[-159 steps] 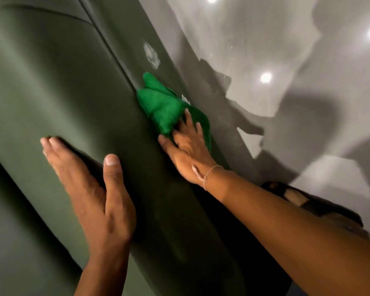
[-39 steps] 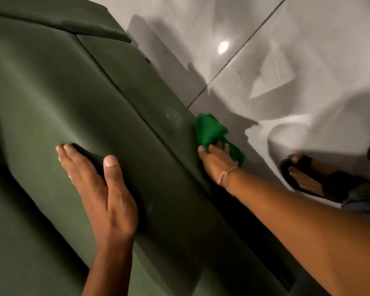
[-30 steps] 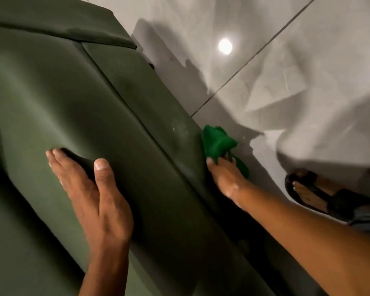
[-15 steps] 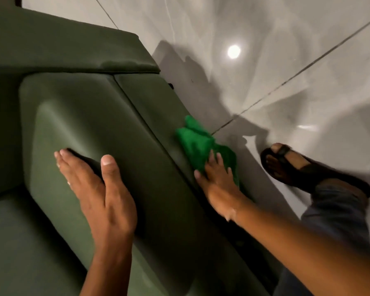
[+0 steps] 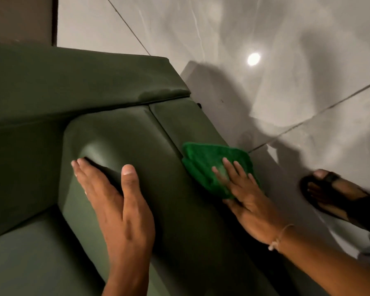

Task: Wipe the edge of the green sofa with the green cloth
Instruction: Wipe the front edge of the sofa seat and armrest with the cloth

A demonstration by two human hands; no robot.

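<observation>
The dark green sofa (image 5: pixel 120 133) fills the left and centre of the head view; its outer edge panel (image 5: pixel 186 122) runs down toward the right. A bright green cloth (image 5: pixel 203 161) lies flat on that edge panel. My right hand (image 5: pixel 244 195) presses on the cloth with fingers spread, palm down. My left hand (image 5: pixel 118 199) rests flat on the padded cushion to the left, fingers together and dented into the upholstery, holding nothing.
Glossy grey floor tiles (image 5: pixel 286 92) with a ceiling light's reflection lie right of the sofa. My foot in a black sandal (image 5: pixel 338 199) stands on the floor at the right edge. A dark wall strip (image 5: pixel 53 20) shows at the top left.
My right hand and the cloth have come up from the sofa's lower side onto the edge panel, and the cloth now lies spread flat. The view tilted up. My left hand stayed put.
</observation>
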